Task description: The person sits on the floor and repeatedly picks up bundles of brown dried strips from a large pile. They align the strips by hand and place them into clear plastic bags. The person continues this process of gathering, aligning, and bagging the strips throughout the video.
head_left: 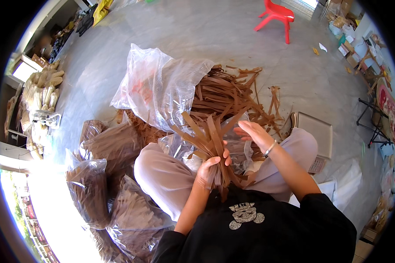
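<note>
My left hand (212, 168) is closed round the middle of a bundle of flat brown strips (213, 139), held upright over my lap. The strips' upper ends fan out, and some hang below the fist. To the right of the bundle, my right hand (254, 133) is raised with its fingers stretched out, holding nothing. Just beyond the bundle lies a loose pile of the same brown strips (223, 94), spilling from a large clear plastic bag (162, 83) on the floor.
Several filled clear bags of brown strips (90, 190) are heaped at my left. A flat metal-topped scale (315, 133) stands beside my right knee. Farther off are a red plastic chair (276, 15) and, at far left, pale bundles (46, 92). Boxes and clutter line the right wall.
</note>
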`<move>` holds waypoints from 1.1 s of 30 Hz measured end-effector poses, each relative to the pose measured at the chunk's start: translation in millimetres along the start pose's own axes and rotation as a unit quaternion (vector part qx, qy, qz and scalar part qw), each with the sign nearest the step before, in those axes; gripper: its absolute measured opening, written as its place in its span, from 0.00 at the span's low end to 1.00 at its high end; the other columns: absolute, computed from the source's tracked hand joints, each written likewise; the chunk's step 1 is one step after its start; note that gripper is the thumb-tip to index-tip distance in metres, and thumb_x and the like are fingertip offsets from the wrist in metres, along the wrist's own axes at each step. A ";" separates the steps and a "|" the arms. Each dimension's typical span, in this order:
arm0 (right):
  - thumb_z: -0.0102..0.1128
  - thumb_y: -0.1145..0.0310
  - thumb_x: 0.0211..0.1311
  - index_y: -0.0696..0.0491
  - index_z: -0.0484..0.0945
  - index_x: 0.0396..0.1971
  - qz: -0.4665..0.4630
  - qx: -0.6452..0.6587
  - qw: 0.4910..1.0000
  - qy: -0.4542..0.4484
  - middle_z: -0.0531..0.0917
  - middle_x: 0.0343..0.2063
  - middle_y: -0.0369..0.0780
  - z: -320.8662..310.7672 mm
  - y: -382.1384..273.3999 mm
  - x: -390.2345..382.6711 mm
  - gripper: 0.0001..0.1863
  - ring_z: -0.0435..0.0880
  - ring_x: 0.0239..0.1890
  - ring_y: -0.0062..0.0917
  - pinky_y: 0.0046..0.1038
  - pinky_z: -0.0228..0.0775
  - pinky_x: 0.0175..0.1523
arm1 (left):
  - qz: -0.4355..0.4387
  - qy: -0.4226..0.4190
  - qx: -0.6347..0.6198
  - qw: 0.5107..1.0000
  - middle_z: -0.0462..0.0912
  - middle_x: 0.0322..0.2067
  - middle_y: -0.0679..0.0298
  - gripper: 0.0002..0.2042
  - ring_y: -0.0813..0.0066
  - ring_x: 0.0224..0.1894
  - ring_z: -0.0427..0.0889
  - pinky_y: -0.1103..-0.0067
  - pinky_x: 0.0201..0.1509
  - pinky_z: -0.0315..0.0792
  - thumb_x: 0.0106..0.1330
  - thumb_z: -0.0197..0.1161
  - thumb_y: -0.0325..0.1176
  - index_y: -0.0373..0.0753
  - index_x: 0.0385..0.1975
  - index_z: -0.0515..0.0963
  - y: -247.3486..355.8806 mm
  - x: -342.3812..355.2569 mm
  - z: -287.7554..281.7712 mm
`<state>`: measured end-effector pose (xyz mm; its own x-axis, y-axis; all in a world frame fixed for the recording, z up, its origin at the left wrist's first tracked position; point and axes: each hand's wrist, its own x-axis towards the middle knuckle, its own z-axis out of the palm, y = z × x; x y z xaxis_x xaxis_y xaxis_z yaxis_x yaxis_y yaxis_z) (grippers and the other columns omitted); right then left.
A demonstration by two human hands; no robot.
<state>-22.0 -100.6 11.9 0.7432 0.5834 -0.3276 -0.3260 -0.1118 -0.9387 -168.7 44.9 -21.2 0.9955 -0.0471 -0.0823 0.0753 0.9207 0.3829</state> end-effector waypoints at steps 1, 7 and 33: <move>0.52 0.61 0.63 0.57 0.73 0.41 0.065 0.101 0.993 -0.010 0.82 0.35 0.40 6.0 -1.8 9.5 0.14 0.81 0.36 0.22 0.23 0.72 0.42 | -0.010 -0.016 0.013 1.000 0.69 0.33 0.62 0.29 0.70 0.33 0.71 0.79 0.38 0.66 0.51 0.62 0.31 0.36 0.54 0.61 -0.3 -0.6 3.7; 0.46 0.60 0.67 0.57 0.72 0.39 -0.104 0.206 0.958 0.173 0.82 0.32 0.42 23.0 -36.7 41.5 0.15 0.81 0.28 0.24 0.24 0.75 0.36 | 0.005 0.016 0.023 1.000 0.68 0.33 0.63 0.31 0.70 0.34 0.71 0.75 0.43 0.66 0.51 0.63 0.32 0.36 0.56 0.59 3.6 -5.3 5.2; 0.55 0.68 0.58 0.59 0.77 0.37 -0.161 -0.373 0.911 -0.077 0.82 0.26 0.45 23.5 11.0 -72.2 0.11 0.80 0.27 0.38 0.30 0.70 0.33 | 0.101 0.115 -0.029 0.988 0.73 0.39 0.63 0.27 0.68 0.39 0.74 0.73 0.50 0.72 0.53 0.57 0.19 0.40 0.56 0.62 52.6 4.4 -0.1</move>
<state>-93.0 -125.1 27.8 0.6212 0.7816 -0.0567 0.4246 -0.3965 -0.8139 -160.3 93.1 -1.4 0.9498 0.2230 -0.2196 -0.1336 0.9235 0.3597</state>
